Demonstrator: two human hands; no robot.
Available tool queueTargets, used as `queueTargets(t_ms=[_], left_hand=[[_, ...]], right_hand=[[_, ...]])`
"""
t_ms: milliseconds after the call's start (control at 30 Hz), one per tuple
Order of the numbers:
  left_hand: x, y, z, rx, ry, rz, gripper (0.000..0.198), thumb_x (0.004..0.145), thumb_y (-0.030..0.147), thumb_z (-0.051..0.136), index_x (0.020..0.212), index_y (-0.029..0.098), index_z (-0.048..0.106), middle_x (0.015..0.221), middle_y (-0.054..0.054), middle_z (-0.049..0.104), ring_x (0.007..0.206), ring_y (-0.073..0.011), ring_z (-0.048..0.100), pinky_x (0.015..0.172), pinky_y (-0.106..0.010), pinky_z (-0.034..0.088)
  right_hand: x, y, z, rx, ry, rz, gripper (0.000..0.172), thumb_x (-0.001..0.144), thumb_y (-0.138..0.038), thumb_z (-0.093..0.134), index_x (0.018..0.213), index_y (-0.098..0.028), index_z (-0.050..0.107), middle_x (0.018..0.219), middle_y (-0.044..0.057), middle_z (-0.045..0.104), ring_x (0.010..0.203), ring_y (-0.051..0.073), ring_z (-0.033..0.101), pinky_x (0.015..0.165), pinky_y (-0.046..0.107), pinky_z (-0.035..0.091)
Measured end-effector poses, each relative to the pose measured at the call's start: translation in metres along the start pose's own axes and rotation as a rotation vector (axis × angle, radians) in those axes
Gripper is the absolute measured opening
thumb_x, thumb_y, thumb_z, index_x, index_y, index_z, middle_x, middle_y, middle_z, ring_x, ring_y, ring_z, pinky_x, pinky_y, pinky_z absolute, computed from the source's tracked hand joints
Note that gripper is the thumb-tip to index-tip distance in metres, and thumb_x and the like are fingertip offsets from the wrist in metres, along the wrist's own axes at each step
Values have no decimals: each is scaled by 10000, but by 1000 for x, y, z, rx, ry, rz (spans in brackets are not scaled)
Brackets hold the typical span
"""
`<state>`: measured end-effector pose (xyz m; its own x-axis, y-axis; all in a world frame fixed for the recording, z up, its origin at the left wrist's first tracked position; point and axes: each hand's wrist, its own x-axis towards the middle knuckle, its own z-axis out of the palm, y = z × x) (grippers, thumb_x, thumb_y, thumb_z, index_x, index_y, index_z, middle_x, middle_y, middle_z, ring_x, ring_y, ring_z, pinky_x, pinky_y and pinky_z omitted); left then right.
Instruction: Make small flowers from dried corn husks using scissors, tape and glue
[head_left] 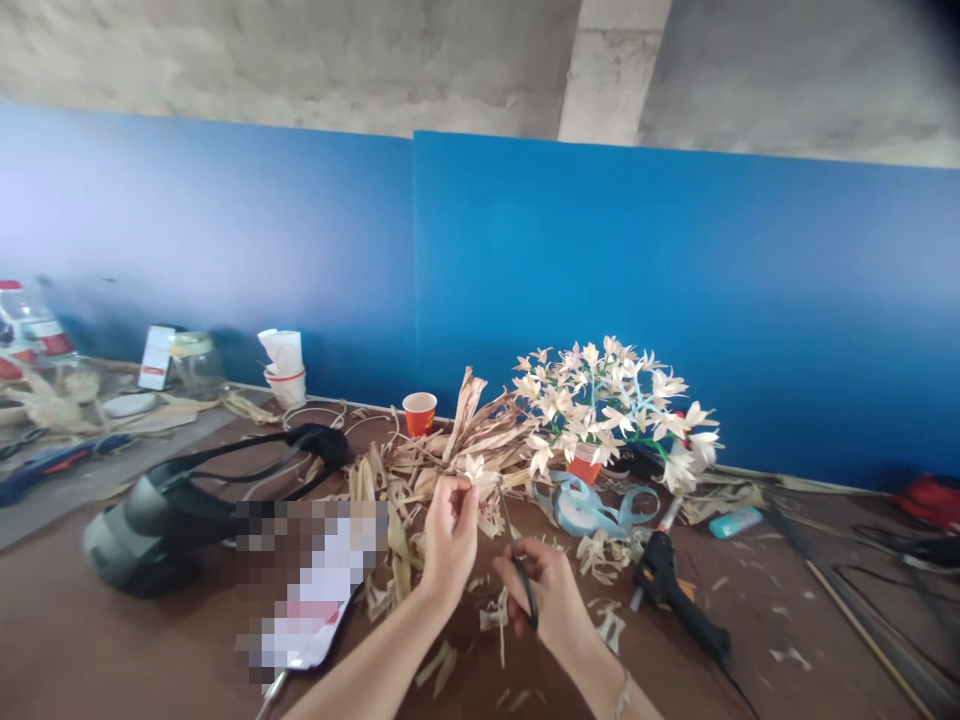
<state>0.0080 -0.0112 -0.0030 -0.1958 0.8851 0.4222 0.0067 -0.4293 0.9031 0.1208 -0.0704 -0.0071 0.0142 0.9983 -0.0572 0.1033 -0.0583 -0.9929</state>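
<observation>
The flower (475, 467) is at 12 o'clock from the wrists, just above the left hand (452, 530), whose grip pinches it low down between thumb and fingers. The right hand (551, 590) has its grip wrapped round the handles of the scissors (520, 575), blades pointing to 12 and ending just beside the flower; whether they touch it, or are parted, I cannot tell.

The flower looks papery and should be almost weightless, dry, easily creased or torn; the base is the place to hold it, leaving the petals free. The scissors should be stiff and a little heavier, best held by the loops.

Around them, husks (484, 425) crowd 12 o'clock directly behind the flower, pale on pale, so its outline is hard to pick out and blades could snag there. A cup (419, 414) stands at 11, the bouquet (611, 405) at 1. Loops of ribbon (577, 505) lie at 2, near the right hand, and the glue gun (681, 597) between 3 and 4. Toward 9 on the surface (540, 685) are a phone (322, 600) and, farther out, a headset (150, 540).
</observation>
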Motion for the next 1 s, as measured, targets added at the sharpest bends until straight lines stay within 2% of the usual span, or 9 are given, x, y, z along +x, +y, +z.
queueTargets(t_ms=[100,200,400,567,700,1000], left_hand=[[7,-4,-4,-10,44,4,191,765,378,538,778,192,497,682,-5,534,634,-157,541,606,-256,409],[13,-6,-8,-4,37,5,193,762,377,542,773,190,493,680,-2,525,630,-153,533,608,-256,411],[17,-3,-12,135,80,61,169,784,355,513,761,189,492,669,7,512,607,-142,501,573,-241,381],[21,-6,-13,115,7,69,135,801,316,489,772,186,463,650,18,486,585,-128,482,550,-228,366],[23,-12,-14,100,-88,81,123,810,302,478,773,188,453,628,34,457,545,-110,446,534,-217,357],[25,-14,-13,91,-97,77,121,800,298,492,769,185,463,613,35,471,537,-108,452,522,-208,357]], right_hand=[[-2,-4,-2,-6,-51,39,383,621,-503,649,690,-162,488,357,-82,453,265,51,368,265,150,285],[-5,-10,-4,-18,-108,45,359,645,-483,636,697,-159,491,358,-77,472,267,51,391,269,137,276],[-6,-13,-8,-50,-195,87,354,643,-479,635,689,-159,492,351,-77,473,259,50,384,256,133,264],[-5,-8,-11,-39,-254,108,340,678,-481,605,731,-163,496,386,-60,518,254,51,395,237,121,196],[-6,-8,-13,-51,-255,116,368,666,-506,608,744,-160,509,392,-59,517,262,54,412,243,119,202],[-7,-14,-13,-66,-257,129,348,644,-478,637,715,-163,510,356,-75,479,259,50,376,246,131,245]])
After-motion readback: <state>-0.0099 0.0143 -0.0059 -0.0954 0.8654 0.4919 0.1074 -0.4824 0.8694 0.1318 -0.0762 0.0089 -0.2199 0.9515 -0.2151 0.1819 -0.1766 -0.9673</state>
